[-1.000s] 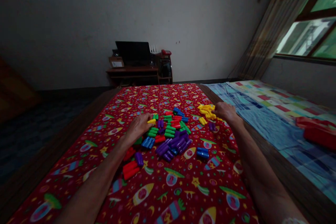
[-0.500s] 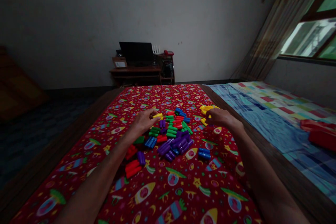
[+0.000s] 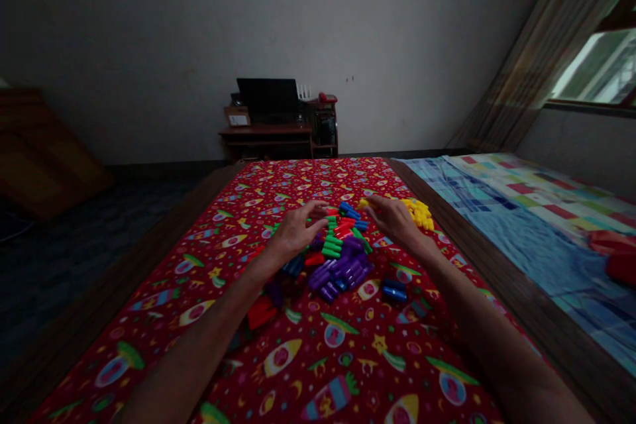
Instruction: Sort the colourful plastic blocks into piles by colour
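Red rocket-printed cloth (image 3: 368,384) over a wood table (image 3: 497,265); far, a desk (image 3: 268,134) against a grey wall (image 3: 397,46). Glossy, ridged blocks (image 3: 342,269) heaped mid-cloth, yellow pile (image 3: 421,213) at right. Left hand (image 3: 297,230) above the heap, thumb and fingers parted; right hand (image 3: 395,217) curled at a yellow block (image 3: 364,203), grip unclear.

between the left hand (image 3: 297,232) and the right hand (image 3: 392,217), green pieces (image 3: 331,247) and red pieces (image 3: 344,230) lie jumbled, ribbed like joined tubes. shiny purple pieces (image 3: 348,270) heap up just nearer than both hands. a blue piece (image 3: 394,289) lies apart, nearer than the right hand. yellow pieces (image 3: 421,214) cluster on that hand's outer side; a yellow bit (image 3: 363,203) shows at its fingertips, its hold unclear.
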`<state>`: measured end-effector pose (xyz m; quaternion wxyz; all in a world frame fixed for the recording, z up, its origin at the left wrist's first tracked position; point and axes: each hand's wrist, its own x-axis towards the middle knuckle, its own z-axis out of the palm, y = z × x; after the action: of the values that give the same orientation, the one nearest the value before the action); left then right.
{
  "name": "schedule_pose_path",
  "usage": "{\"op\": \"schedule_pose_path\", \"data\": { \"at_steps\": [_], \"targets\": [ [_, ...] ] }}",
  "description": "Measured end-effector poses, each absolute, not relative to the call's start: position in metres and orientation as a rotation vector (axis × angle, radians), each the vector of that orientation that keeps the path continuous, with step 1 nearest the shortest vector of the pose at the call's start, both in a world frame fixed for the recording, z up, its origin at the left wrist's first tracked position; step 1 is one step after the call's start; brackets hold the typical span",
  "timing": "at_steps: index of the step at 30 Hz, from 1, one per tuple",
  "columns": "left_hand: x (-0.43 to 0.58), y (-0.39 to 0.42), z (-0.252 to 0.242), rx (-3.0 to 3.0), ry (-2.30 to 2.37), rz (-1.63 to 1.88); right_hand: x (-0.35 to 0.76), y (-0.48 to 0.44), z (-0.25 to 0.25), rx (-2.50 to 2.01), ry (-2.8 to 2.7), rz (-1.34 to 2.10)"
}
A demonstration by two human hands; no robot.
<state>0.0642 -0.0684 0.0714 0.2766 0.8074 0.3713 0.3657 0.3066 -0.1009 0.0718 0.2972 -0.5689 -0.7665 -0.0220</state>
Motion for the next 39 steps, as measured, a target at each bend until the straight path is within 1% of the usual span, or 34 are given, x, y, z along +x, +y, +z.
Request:
{"op": "schedule_pose_path", "data": {
  "at_steps": [3, 5, 7, 11, 13, 15, 18, 21, 25, 27, 32, 34, 39],
  "targets": [
    [0.059, -0.066, 0.069, 2.360, 1.117, 0.980, 0.350, -0.087, 0.068, -1.745, -1.844, -0.326],
    [0.066, -0.077, 0.062, 2.532, 1.067, 0.965, 0.376, -0.079, 0.056, -1.891, -1.778, -0.389],
    [0.081, -0.098, 0.052, 2.752, 0.897, 0.904, 0.395, -0.072, 0.040, -2.004, -1.747, -0.385],
    [0.116, -0.143, 0.028, 3.090, 0.466, 0.599, 0.409, -0.062, 0.014, -2.055, -1.770, -0.364],
    [0.125, -0.154, 0.017, 3.151, 0.379, 0.515, 0.407, -0.060, 0.013, -2.055, -1.761, -0.363],
    [0.127, -0.155, 0.011, 3.190, 0.421, 0.495, 0.401, -0.060, 0.020, -2.004, -1.779, -0.349],
    [0.122, -0.145, 0.010, 3.247, 0.535, 0.492, 0.381, -0.065, 0.037, -1.860, -1.819, -0.263],
    [0.114, -0.133, 0.019, 3.289, 0.595, 0.459, 0.351, -0.072, 0.046, -1.699, -1.816, -0.075],
    [0.101, -0.120, 0.034, 3.223, 0.755, 0.519, 0.313, -0.079, 0.033, -1.439, -1.933, 0.204],
    [0.095, -0.114, 0.042, 3.116, 0.815, 0.583, 0.302, -0.078, 0.020, -1.357, -2.007, 0.276],
    [0.080, -0.105, 0.061, 2.841, 0.898, 0.679, 0.288, -0.052, 0.001, -1.451, -1.962, 0.273],
    [0.073, -0.101, 0.067, 2.806, 0.961, 0.718, 0.279, -0.035, 0.001, -1.493, -1.937, 0.342],
    [0.057, -0.083, 0.069, 2.798, 1.112, 0.880, 0.237, -0.022, 0.006, -1.313, -2.000, 0.558]
  ]
}}
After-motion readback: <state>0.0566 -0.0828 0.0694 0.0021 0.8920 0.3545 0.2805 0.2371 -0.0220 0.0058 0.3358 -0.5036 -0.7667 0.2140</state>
